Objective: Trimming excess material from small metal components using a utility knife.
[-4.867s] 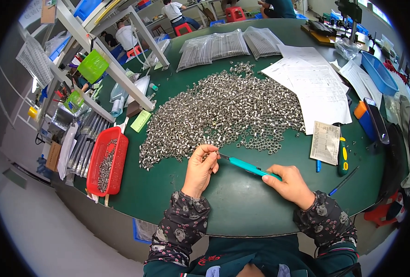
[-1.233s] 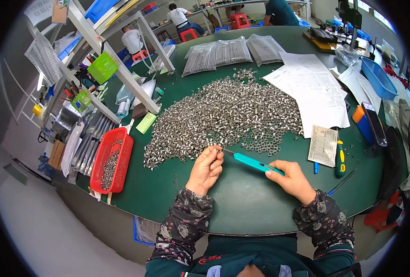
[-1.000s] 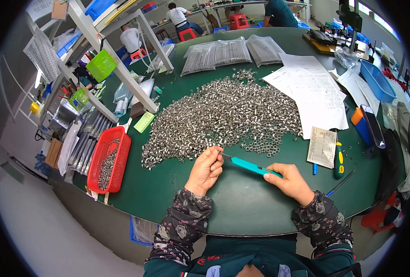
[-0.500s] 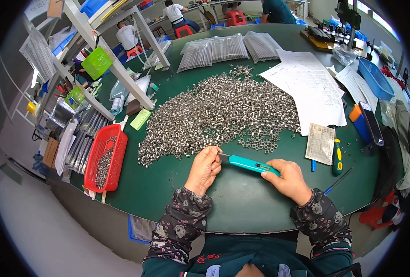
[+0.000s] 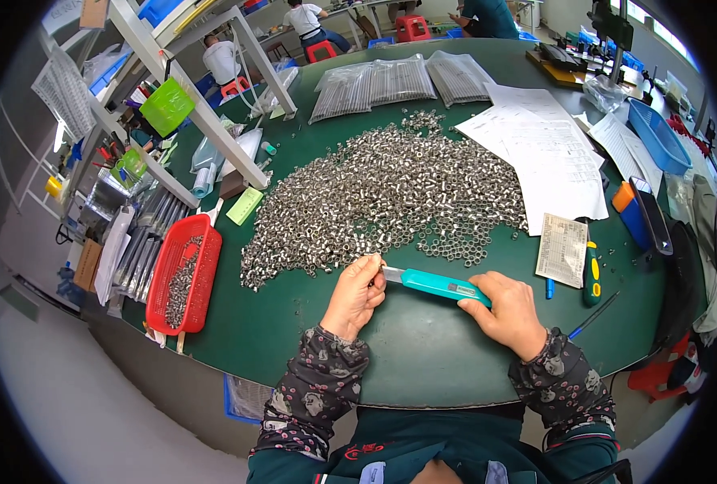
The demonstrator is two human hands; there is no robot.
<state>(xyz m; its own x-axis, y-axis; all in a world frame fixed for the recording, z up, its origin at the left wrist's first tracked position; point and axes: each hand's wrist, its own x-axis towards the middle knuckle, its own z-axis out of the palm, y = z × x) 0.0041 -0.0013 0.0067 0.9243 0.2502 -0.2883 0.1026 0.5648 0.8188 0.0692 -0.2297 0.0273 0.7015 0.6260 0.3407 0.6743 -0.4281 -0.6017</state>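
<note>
My right hand (image 5: pixel 505 313) is wrapped round the handle of a teal utility knife (image 5: pixel 431 283), its thumb lying along the near side. The knife points left, and its short blade (image 5: pixel 391 275) reaches the fingertips of my left hand (image 5: pixel 354 297). Thumb and forefinger of that hand are pinched together on a small metal piece (image 5: pixel 381 262), mostly hidden by the fingers. Just beyond both hands spreads a wide heap of small silvery metal rings (image 5: pixel 391 189) on the green table (image 5: pixel 423 355).
On the left stands a red basket (image 5: pixel 205 278) with more metal pieces, near a grey shelf frame (image 5: pixel 221 145). Bagged rods (image 5: pixel 399 83) lie at the back. Papers (image 5: pixel 548 153), a card (image 5: pixel 561 250), a yellow-green screwdriver (image 5: pixel 591 274) and a phone (image 5: pixel 650 218) lie right. People sit farther off.
More of the blade shows beside my left fingertips, and the knife has turned slightly in my right hand. Both hands stay in nearly the same place.
</note>
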